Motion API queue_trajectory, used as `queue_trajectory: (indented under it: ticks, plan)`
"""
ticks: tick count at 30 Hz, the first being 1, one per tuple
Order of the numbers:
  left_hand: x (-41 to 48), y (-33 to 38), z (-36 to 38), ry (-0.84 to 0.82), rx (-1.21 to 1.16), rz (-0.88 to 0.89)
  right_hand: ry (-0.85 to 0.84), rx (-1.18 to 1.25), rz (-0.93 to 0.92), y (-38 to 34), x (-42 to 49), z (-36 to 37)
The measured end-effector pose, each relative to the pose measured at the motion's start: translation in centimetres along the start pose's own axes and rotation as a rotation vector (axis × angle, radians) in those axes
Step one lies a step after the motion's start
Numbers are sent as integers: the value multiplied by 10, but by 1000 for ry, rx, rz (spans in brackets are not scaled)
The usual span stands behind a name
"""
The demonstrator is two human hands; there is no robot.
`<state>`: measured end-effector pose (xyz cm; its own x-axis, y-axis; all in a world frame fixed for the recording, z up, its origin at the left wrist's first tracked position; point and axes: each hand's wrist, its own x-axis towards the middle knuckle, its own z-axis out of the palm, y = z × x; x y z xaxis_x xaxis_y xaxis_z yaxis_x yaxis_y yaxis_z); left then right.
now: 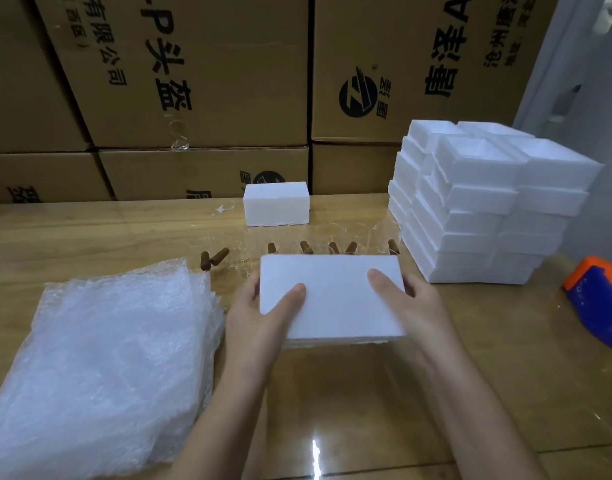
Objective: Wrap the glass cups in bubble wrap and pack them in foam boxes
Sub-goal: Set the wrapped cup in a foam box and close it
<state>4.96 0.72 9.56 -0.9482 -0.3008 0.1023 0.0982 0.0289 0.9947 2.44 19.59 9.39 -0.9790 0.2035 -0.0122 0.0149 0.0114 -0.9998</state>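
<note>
left hand (263, 311) and right hand (410, 303) are gripping a closed foam box (332, 289); behind it glass cups (332, 242) are standing unwrapped, most work likely remaining.

Two bare arms reach forward from the bottom of the view and come a bit closer together at the hands. The left hand (259, 310) grips the left end of a foam box (332, 296), thumb flat on top, fingers round the side. The right hand (415, 303) grips the right end the same way (fingertips peek out by the edge).
</note>
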Motion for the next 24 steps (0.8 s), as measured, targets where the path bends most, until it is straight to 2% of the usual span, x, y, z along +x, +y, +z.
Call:
queue_trajectory:
  ticks: [3,5,6,8,10,11,13,15,16,18,20,24]
  plan:
    - [15,30,-8,7,-59,80,-268,246,55,-21,8,-3]
    - [28,45,-12,-25,-131,80,-446,320,115,-32,15,-8]
    - [35,50,-12,-36,-145,74,-494,320,127,-36,20,-8]
    - [49,57,-10,-50,-80,78,-481,310,164,-41,31,-6]
    - [63,59,-7,-51,138,150,-407,284,216,-47,44,0]
    - [70,60,-7,-42,340,257,-377,244,227,-51,51,4]
    - [80,62,-7,-56,780,643,-331,188,248,-58,64,12]
    - [90,63,-8,-181,1102,1037,-304,195,284,-62,78,17]
    - [95,62,-10,-246,1240,1157,-298,195,299,-64,85,18]
    - [108,60,-15,-314,1513,1213,-295,185,313,-68,97,21]
    - [120,59,-15,-278,1629,1240,-305,170,319,-66,107,27]
    - [146,52,-8,-238,1516,1360,-347,214,321,-61,120,36]
